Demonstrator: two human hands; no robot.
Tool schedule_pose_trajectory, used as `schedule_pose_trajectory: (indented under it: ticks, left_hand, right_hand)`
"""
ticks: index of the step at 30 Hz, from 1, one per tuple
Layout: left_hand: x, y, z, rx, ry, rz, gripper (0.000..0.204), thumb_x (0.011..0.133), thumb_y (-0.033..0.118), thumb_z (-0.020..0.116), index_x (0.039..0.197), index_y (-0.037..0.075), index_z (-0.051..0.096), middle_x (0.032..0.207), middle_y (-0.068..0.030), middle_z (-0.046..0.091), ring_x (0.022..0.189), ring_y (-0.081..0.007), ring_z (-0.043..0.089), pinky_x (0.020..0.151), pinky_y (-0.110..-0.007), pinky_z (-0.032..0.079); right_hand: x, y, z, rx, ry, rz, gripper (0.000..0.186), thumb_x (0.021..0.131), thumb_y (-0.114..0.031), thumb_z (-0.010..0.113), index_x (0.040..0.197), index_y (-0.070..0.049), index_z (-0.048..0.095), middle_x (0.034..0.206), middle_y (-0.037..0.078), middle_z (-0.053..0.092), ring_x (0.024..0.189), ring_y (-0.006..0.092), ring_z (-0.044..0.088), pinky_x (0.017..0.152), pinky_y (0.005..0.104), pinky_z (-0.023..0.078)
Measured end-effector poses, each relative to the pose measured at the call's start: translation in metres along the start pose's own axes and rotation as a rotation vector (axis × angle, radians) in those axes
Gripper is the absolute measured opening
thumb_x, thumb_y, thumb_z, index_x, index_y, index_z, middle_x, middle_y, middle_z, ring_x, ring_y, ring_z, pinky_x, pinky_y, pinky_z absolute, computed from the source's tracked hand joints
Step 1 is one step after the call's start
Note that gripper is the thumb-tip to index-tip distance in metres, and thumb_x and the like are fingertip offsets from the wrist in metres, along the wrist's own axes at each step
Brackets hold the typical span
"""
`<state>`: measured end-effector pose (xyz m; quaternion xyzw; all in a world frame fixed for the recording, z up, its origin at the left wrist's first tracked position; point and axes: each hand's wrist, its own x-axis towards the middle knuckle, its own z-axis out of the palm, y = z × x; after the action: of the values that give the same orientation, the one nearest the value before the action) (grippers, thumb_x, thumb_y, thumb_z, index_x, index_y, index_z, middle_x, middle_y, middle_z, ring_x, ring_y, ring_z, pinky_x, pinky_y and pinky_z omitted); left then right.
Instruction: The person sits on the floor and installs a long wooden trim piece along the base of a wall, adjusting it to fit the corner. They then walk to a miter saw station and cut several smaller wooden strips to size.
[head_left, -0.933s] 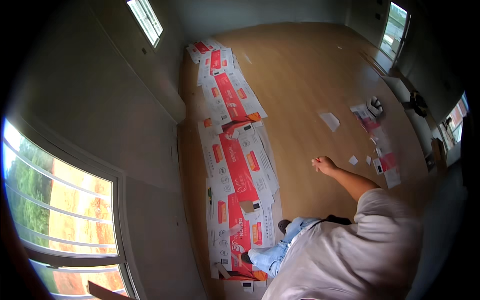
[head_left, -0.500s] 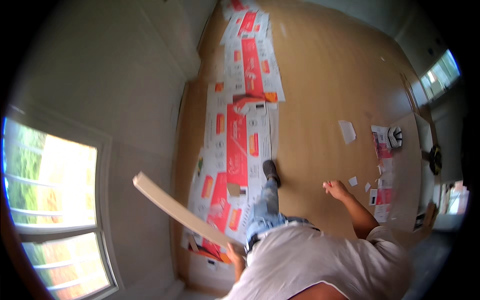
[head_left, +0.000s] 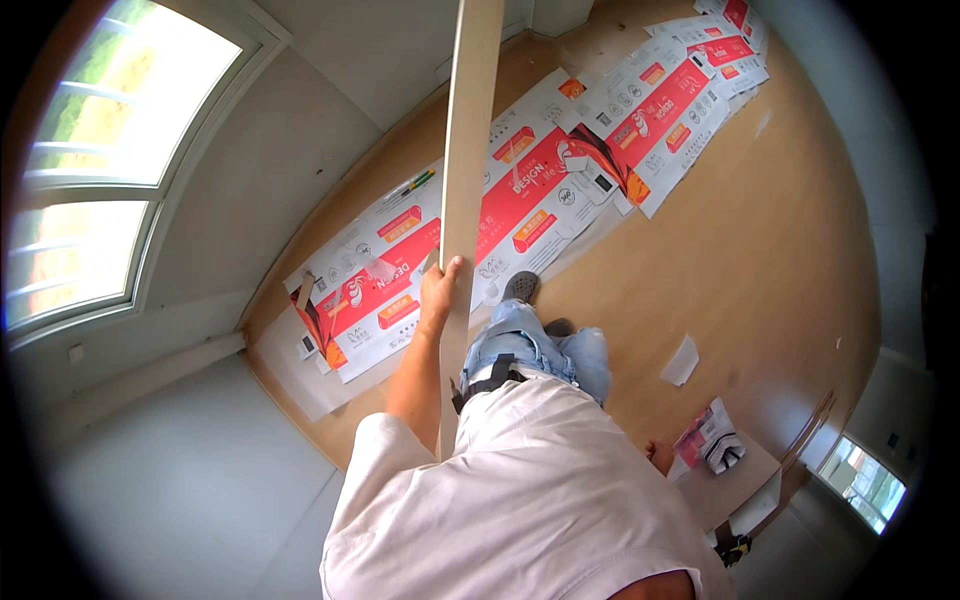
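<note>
Clock read from the middle of the view, 12 at the top. Far left, 10 o'clock: barred window point(head_left: 130, 180) set in a grey wall point(head_left: 335, 150). Red-and-white printed sheets point(head_left: 535, 190) are laid on the wood-look floor point(head_left: 780, 270), overlapped in a strip from about 9 to past 1 o'clock. Short tan piece point(head_left: 306, 290) rests on the strip's near end, 9 o'clock. Slim green-and-yellow tool point(head_left: 416, 181) lies on the sheets at 11.

Long beige board point(head_left: 472, 120) is held by the left hand point(head_left: 439, 288), just off centre toward 9 — closed on the board's left edge, thumb laid over the face. Board is run from 12 down to about 6:30, raised above the sheets; lower end hidden by the shirt point(head_left: 510, 490).

Grey shoe point(head_left: 521, 287) is planted at the strip's edge, just right of centre. Right hand point(head_left: 659, 456) at 4:30, partly covered by the shirt — wide or narrow, holding or not, cannot be told. White scrap point(head_left: 681, 361) lies on the floor between 3 and 4. Black-and-white striped item point(head_left: 722, 452) at 4, near the right hand. Second window point(head_left: 865, 485) at 4, farther out.
</note>
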<state>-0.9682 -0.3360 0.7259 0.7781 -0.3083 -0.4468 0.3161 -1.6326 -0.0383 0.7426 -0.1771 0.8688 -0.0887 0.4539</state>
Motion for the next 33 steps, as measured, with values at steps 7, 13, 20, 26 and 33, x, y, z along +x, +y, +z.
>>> schedule_pose_trajectory:
  ticks: [7,13,20,26,33]
  left_hand:
    - [-0.081,0.098,0.079,0.064,0.12,-0.051,0.059,0.09,0.055,0.065,0.108,0.0,0.071,0.09,-0.0235,0.073,0.088,-0.0372,0.072,0.077,-0.045,0.053]
    - [-0.163,0.056,0.147,0.038,0.182,0.055,0.061,0.086,0.056,0.069,0.108,0.0,0.072,0.087,-0.0232,0.073,0.083,-0.0348,0.071,0.075,-0.045,0.052]
    - [-0.257,0.134,0.191,0.133,0.076,0.009,0.072,0.08,0.071,0.066,0.092,0.001,0.072,0.094,-0.0246,0.071,0.092,-0.0435,0.068,0.081,-0.05,0.052]
    - [-0.321,0.116,0.251,0.045,0.268,0.069,0.068,0.08,0.069,0.069,0.098,0.003,0.069,0.093,-0.0209,0.071,0.095,-0.0403,0.068,0.083,-0.049,0.053]
    - [-0.354,0.012,0.217,-0.036,0.509,0.011,0.066,0.08,0.069,0.069,0.099,0.005,0.07,0.094,-0.019,0.071,0.096,-0.0389,0.069,0.084,-0.048,0.053]
  right_hand:
    - [0.126,-0.081,-0.042,-0.439,-0.303,-0.353,0.029,0.092,-0.031,0.065,0.087,-0.004,0.073,0.071,0.003,0.07,0.063,0.0157,0.064,0.062,0.0325,0.051]
    - [0.184,-0.317,-0.085,-0.406,-0.279,-0.743,0.026,0.095,-0.025,0.066,0.088,0.0,0.072,0.071,0.003,0.067,0.063,0.012,0.059,0.063,0.0303,0.049]
    - [0.022,-0.443,0.014,-0.295,-0.947,-0.949,0.022,0.102,-0.023,0.062,0.112,-0.004,0.067,0.089,0.002,0.069,0.079,0.0094,0.061,0.068,0.0251,0.048]
    - [-0.02,-0.402,0.053,-0.066,-1.11,-0.861,0.03,0.1,-0.028,0.066,0.115,-0.002,0.064,0.092,0.002,0.068,0.073,0.0051,0.056,0.06,0.0209,0.043]
    - [-0.076,-0.462,0.065,-0.297,-1.197,-0.91,0.036,0.095,-0.036,0.073,0.099,0.0,0.066,0.076,0.0,0.057,0.054,0.0035,0.037,0.049,0.0203,0.029]
